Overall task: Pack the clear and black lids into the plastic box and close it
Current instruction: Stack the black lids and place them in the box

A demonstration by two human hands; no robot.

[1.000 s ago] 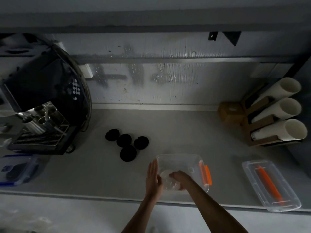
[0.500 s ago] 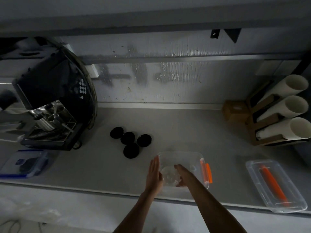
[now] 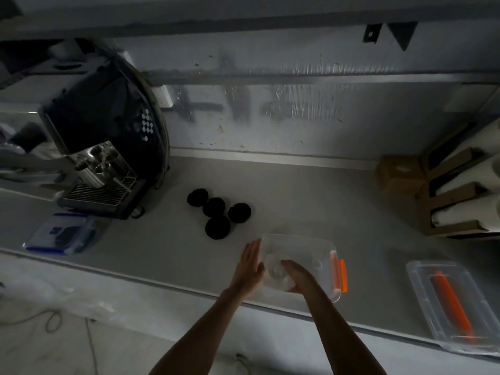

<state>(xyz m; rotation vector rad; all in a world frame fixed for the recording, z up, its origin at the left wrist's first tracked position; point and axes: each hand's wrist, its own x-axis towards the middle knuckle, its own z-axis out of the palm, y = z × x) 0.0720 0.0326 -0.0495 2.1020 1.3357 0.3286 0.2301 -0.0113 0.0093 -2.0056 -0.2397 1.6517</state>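
**Clear lids seated first**

The clear rectangular plastic box is braced by the left hand, flat and straight-fingered against its left wall. The right hand is laid on the round clear lids inside; its grip cannot be told. These should be pressed level, so room is left for the round black lids beyond the box.

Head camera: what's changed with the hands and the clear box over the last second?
The right hand stays inside the clear plastic box with orange latch on the clear lids, its fingers now looking less curled. The left hand stays flat against the box's left wall. The four black round lids and the clear box lid stayed put.
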